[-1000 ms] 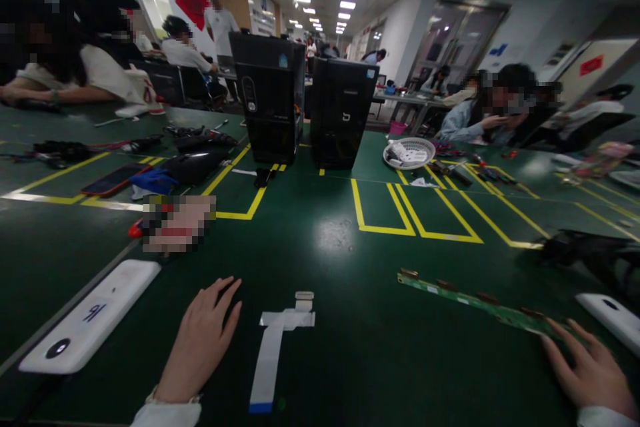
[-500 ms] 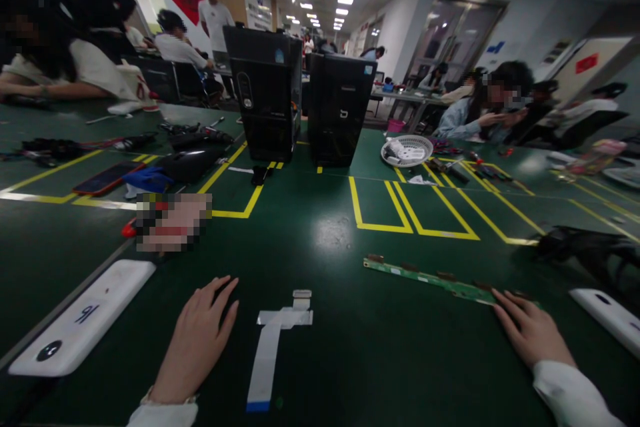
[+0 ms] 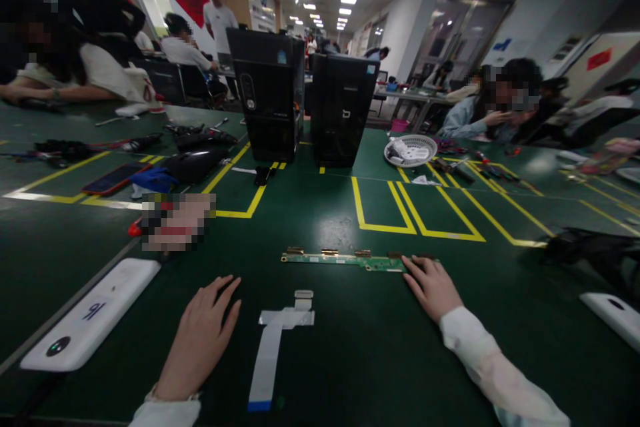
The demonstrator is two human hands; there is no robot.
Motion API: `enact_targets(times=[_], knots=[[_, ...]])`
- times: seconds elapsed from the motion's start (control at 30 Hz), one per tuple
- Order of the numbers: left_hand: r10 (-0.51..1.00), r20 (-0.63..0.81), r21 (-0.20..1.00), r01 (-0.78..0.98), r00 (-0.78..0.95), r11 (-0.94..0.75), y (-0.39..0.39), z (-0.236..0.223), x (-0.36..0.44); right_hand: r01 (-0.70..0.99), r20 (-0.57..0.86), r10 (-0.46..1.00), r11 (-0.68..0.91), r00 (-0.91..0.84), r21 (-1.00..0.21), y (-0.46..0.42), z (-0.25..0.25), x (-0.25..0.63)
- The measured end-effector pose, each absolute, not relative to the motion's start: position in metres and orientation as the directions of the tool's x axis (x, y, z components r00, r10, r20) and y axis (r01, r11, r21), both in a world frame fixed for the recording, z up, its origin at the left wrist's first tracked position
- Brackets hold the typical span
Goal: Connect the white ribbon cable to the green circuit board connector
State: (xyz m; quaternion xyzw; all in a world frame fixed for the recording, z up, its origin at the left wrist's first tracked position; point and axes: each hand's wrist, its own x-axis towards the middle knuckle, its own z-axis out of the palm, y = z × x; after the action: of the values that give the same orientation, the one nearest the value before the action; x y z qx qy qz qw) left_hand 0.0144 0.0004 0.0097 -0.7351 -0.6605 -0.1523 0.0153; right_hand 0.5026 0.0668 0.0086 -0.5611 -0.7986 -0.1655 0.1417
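A long, narrow green circuit board (image 3: 345, 259) with brownish strips along its upper edge lies across the middle of the table. My right hand (image 3: 431, 283) grips it at the right end, the fingers covering part of that end. On the left, my left hand (image 3: 203, 330) rests palm down on the table, fingers stretched out and holding nothing. Between my hands is a white flat ribbon cable (image 3: 267, 360) with a blue tip, a taped crosspiece and a connector at its top. It lies just right of my left hand and below the board.
White devices flank me: one at left (image 3: 93, 313), another at right (image 3: 613, 317). Two black computer towers (image 3: 267, 93) stand at the back, near a white basket (image 3: 413, 152). Yellow tape (image 3: 385, 228) marks the green table. Tools and cables lie at far left; other people sit around.
My right hand has moved left with the circuit board, which now lies more level and nearer the ribbon cable's top. My left hand and the cable have stayed in place.
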Motion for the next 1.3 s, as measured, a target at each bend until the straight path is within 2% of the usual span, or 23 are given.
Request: enact_targets(times=[0.17,0.5,0.83,0.93,1.03,1.17,1.3], knots=[[0.968,0.238,0.169,0.978,0.079,-0.121,0.001,0.011,0.015,0.942,0.382,0.861,0.32,-0.335,0.104,0.064,0.015,0.453],[0.974,0.217,0.179,0.978,0.067,-0.107,0.001,0.015,0.018,0.92,0.346,0.864,0.393,-0.366,-0.008,0.049,0.023,0.382],[0.957,0.272,0.153,0.978,0.096,-0.141,0.001,0.016,0.019,0.903,0.278,0.871,0.429,-0.406,-0.024,0.049,0.031,0.356],[0.957,0.273,0.158,0.977,0.098,-0.145,0.001,0.016,0.019,0.898,0.295,0.861,0.44,-0.416,-0.019,0.049,0.034,0.359],[0.961,0.264,0.162,0.978,0.088,-0.134,0.0,0.015,0.018,0.843,0.336,0.799,0.538,-0.498,-0.029,0.055,0.036,0.368],[0.965,0.251,0.162,0.98,0.076,-0.12,0.0,0.017,0.019,0.673,0.376,0.669,0.726,-0.641,-0.143,0.067,0.034,0.382],[0.968,0.238,0.177,0.977,0.072,-0.116,0.0,0.019,0.02,0.642,0.403,0.66,0.74,-0.634,-0.201,0.071,0.029,0.39]])
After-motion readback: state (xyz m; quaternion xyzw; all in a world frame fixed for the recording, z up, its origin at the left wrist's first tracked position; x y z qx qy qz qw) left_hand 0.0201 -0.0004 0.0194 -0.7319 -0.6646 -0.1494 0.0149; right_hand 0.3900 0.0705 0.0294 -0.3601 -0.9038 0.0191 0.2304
